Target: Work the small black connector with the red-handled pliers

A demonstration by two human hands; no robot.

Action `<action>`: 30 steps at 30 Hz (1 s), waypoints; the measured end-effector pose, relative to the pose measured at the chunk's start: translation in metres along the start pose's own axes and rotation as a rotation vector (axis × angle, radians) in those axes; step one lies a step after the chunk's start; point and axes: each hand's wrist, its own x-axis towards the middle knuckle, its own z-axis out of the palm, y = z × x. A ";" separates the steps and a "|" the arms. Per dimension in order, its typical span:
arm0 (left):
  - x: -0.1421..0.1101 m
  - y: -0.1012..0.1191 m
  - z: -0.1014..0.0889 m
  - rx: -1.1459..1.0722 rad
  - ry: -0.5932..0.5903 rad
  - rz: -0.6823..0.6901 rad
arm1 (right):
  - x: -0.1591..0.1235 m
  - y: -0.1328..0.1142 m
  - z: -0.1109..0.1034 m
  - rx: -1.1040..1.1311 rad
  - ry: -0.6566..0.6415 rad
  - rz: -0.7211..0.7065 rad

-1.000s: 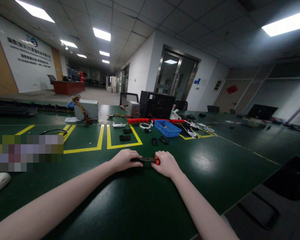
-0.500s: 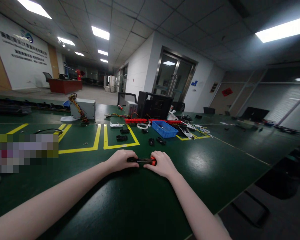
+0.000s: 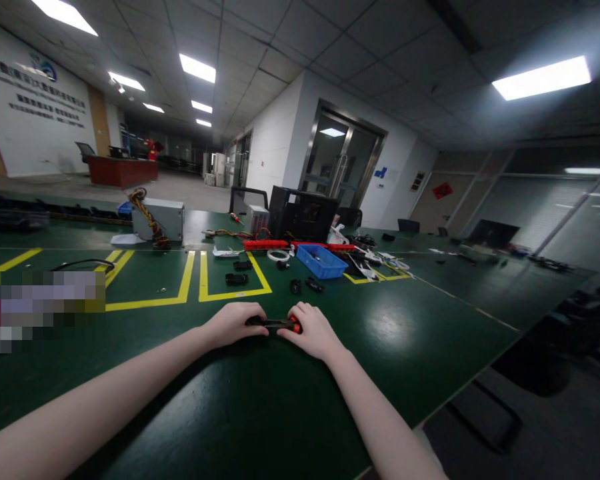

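My right hand (image 3: 311, 331) is closed round the red handles of a pair of pliers (image 3: 282, 325). The dark metal head of the pliers points left, toward my other hand. My left hand (image 3: 236, 324) is closed on a small black piece (image 3: 257, 321) that meets the jaws. Fingers cover most of that piece, so I cannot make out its kind. Both hands are just above the green tabletop (image 3: 260, 413), near the middle of the view. Small black parts (image 3: 237, 279) lie beyond them.
A blue tray (image 3: 321, 262) stands past my right hand. Behind it are a black computer case (image 3: 303, 215) and red strips (image 3: 266, 245). A grey power supply (image 3: 159, 220) with bundled wires sits at the back left. Yellow tape (image 3: 147, 306) marks the table.
The whole view has shifted slightly, so table items and hands appear a little farther left. Both hands keep their grip, with the pliers and black piece still together.
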 end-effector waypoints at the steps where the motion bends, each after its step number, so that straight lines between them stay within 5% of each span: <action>1: 0.000 0.000 0.000 -0.002 0.005 0.001 | 0.000 0.000 0.000 -0.007 0.002 0.000; 18: -0.002 0.003 -0.001 -0.053 0.036 0.011 | 0.000 -0.006 -0.003 -0.059 -0.007 -0.007; 30: 0.001 -0.001 0.000 -0.065 -0.008 -0.019 | -0.012 0.018 -0.004 0.006 -0.005 0.056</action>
